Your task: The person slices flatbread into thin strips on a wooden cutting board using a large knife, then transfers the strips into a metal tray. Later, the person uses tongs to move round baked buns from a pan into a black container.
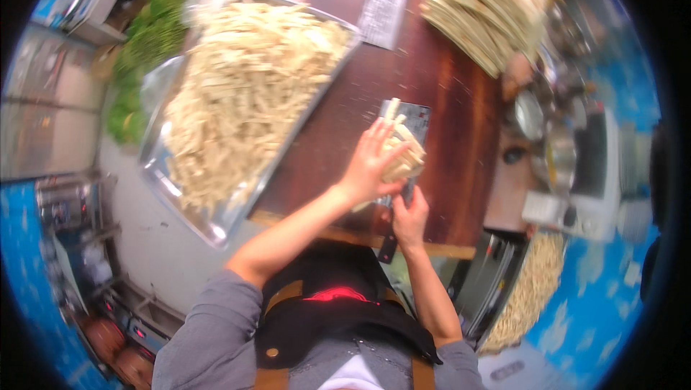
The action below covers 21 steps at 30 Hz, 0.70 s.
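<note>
My left hand presses on a bunch of pale, flat dough-like strips, its fingers spread over them. The strips lie on the wide blade of a cleaver. Below them, my right hand is closed around the cleaver's dark handle. Left of my hands, a large metal tray holds a heap of similar cut strips. A second cleaver lies flat on the dark red wooden board. At the board's far right stands a stack of folded pale sheets.
Leafy greens and clear plastic bags lie beyond the tray's left side. On the right are metal bowls and a white appliance. Another tray of strips stands low at the right. The board's near edge is close to my apron.
</note>
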Motion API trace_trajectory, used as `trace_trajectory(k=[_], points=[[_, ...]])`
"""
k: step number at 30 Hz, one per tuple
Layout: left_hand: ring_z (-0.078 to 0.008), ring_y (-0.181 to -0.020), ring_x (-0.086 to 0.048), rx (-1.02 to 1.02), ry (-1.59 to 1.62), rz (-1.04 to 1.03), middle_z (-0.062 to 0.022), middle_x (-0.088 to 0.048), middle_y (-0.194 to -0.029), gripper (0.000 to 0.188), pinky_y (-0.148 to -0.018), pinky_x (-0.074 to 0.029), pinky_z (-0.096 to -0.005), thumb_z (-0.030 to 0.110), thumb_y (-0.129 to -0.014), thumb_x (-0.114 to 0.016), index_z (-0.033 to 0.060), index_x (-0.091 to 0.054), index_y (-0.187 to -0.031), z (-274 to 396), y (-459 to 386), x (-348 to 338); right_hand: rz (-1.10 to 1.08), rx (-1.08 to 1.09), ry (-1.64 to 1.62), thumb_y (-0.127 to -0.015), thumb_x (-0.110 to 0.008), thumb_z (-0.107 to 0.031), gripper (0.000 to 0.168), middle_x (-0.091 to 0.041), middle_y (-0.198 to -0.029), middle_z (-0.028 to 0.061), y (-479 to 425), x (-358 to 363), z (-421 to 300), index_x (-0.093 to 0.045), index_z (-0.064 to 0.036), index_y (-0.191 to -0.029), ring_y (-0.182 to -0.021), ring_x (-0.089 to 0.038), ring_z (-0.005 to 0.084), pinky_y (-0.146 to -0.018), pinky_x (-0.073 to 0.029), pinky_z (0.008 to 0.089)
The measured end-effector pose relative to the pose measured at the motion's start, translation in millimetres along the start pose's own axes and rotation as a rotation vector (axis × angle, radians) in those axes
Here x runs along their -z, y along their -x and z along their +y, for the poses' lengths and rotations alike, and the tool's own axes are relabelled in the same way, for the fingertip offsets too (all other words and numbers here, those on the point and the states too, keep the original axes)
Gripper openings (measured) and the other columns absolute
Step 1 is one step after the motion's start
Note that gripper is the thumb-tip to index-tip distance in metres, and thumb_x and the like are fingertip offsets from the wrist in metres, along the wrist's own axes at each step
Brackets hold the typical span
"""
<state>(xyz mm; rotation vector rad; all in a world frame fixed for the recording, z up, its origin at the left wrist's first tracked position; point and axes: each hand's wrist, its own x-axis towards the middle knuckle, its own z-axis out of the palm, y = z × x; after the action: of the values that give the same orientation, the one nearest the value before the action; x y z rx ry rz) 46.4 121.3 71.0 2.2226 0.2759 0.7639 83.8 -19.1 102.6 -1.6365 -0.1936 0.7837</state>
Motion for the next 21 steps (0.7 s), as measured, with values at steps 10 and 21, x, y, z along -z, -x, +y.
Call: trace_trajectory(k=[10,21], points=[[-0.0409,-0.130,-0.027,0.141,-0.326,0.329,-0.0218,-0.032,-0.138,0.062,-0.105,-0.026,-0.0483,0.020,-0.064,-0.072,0.0145,-0.053,-0.123,-55.6,41.7,239.0,-0.471,0.217,0.197,-0.085,-0.052,-0.006,0.010,-0.056,-0.061,0.0049,10.9,-210.4,-65.9,-0.053,0.000,-0.093,-0.050,-0.056,0.0107,-0.048,-0.043,0.0260],[-0.0410,-0.133,-0.017,0.379,-0.640,0.182,-0.0231,-0.026,-0.141,0.077,-0.105,-0.012,-0.0584,0.048,-0.068,-0.069,0.0156,-0.042,-0.133,-119.4,78.4,284.4,-0.150,0.214,0.193,-0.088,-0.054,-0.007,0.007,-0.056,-0.066,0.0013,20.0,-130.1,-72.0,-0.052,-0.002,-0.092,-0.051,-0.054,0.0078,-0.044,-0.041,0.0201]])
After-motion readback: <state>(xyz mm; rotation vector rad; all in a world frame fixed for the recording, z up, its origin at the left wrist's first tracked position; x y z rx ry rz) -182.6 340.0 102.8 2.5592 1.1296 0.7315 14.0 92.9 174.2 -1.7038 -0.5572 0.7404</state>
